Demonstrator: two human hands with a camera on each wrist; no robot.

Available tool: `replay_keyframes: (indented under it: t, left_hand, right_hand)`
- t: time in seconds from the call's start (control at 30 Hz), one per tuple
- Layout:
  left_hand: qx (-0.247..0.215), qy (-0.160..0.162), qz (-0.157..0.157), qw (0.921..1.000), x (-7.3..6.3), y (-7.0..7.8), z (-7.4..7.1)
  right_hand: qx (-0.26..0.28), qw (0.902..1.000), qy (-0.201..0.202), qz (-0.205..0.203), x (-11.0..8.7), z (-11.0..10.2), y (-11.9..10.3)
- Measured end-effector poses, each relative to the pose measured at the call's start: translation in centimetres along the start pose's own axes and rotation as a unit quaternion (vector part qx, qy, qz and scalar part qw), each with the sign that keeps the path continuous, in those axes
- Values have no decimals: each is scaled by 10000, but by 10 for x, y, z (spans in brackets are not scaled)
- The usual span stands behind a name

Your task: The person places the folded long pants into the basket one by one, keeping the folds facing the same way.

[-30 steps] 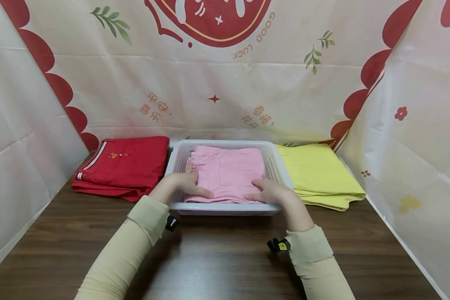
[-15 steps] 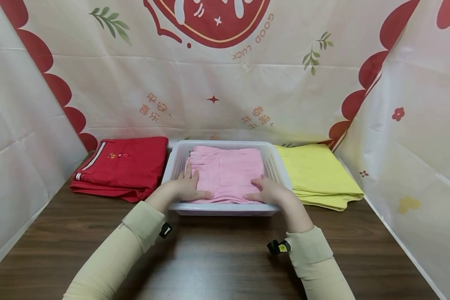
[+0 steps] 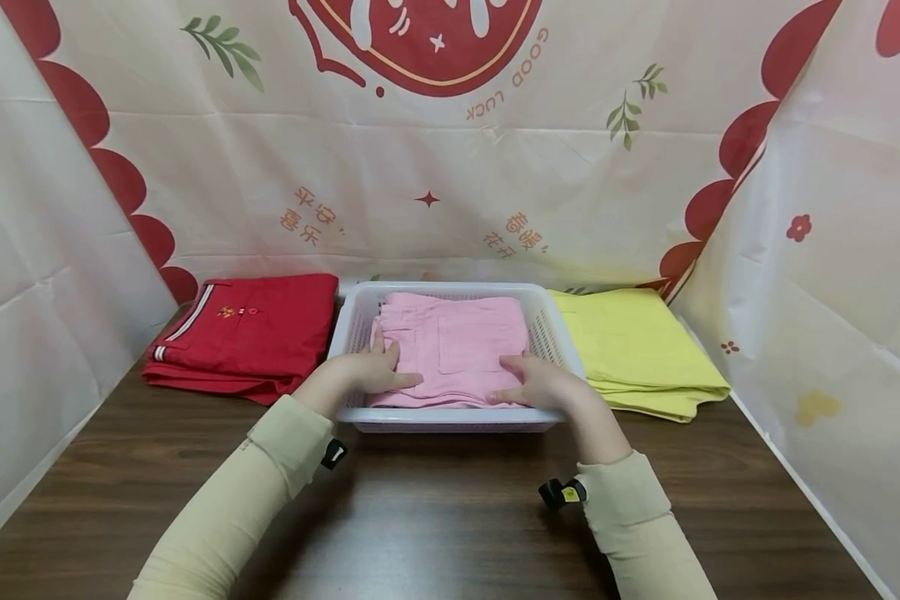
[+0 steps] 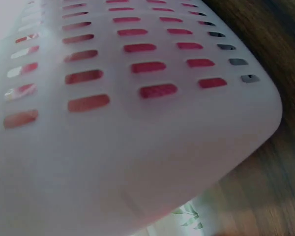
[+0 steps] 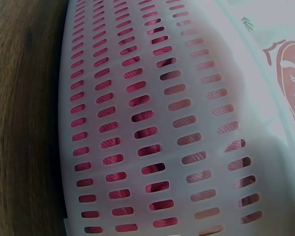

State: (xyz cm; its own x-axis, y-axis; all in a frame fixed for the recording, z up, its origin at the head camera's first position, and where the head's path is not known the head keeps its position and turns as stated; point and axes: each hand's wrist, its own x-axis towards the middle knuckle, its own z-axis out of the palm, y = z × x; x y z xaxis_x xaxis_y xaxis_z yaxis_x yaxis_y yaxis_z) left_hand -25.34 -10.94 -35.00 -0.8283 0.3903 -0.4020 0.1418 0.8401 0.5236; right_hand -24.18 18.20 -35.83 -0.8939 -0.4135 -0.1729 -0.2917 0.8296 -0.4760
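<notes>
A folded pink garment point(image 3: 461, 342) with a square stitched patch lies inside the white slotted plastic basket point(image 3: 457, 417). My left hand point(image 3: 371, 369) reaches over the basket's left front corner, spread fingers resting on the garment's left side. Over the right front, my right hand point(image 3: 540, 382) touches the garment's right edge with its fingers and thumb spread apart. Both wrist views are filled by the basket's outer wall point(image 4: 137, 142), with pink cloth showing through the slots; they hide both hands' fingers.
Left of the basket lies a folded red garment point(image 3: 270, 333) with striped trim and small embroidery. A folded yellow garment point(image 3: 637, 350) lies to the right. The dark wooden table point(image 3: 450, 517) extends in front; a printed cloth backdrop point(image 3: 420, 150) stands behind.
My left hand has shifted slightly, its forearm now a little farther left than a second ago. The right hand stays almost still. The basket and garments look unmoved.
</notes>
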Motion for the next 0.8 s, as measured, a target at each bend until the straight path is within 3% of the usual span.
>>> replay_keyframes:
  t: [0.33, 0.5, 0.63, 0.73, 0.8]
  left_hand:
    - [45, 272, 69, 9996, -4, -2, 2]
    - [506, 502, 781, 9944, -12, -5, -2]
    - [751, 732, 1600, 9815, -17, -8, -8]
    - [618, 849, 1724, 9794, -19, -11, -9]
    - [485, 893, 1638, 9812, -20, -12, -8]
  right_hand:
    - [109, 9999, 50, 118, -3, -1, -2]
    - [124, 9996, 244, 10, -8, -3, -7]
    - [205, 9977, 544, -363, -15, -2, -9]
    - [327, 9950, 707, -622, -17, -1, -11]
    - [401, 9941, 752, -672, -17, -1, -13]
